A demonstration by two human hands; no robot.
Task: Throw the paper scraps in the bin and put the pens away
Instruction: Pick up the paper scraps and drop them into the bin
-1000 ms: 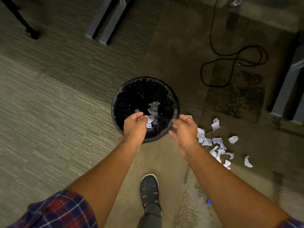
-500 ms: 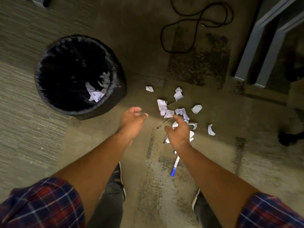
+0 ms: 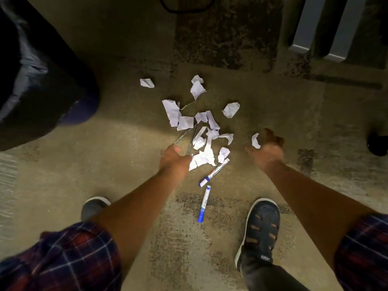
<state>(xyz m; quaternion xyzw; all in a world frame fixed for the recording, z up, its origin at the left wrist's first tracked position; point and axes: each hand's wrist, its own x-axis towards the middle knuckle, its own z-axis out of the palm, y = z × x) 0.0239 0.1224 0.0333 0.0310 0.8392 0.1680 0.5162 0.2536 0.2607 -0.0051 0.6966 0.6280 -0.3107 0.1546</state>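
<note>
The scraps lie in a loose heap on the floor between the two hands, with a few strays around the edge. They look light, soft and crumpled, so they should give under the fingers. I judge they are best raked together and pinched in bunches rather than lifted singly.

Two thin pens poke out from under the heap. Two markers lie just nearer the feet. These are stiff and smooth, likely to roll, and best taken mid-barrel.

The left hand touches the heap's near edge by the thin pens, its grip narrow; whether it has closed on anything I cannot tell. The right hand is blurred, its grip half-curled and open beside a stray scrap, apparently not holding it.

The bin stands to the left, apart from the heap.
</note>
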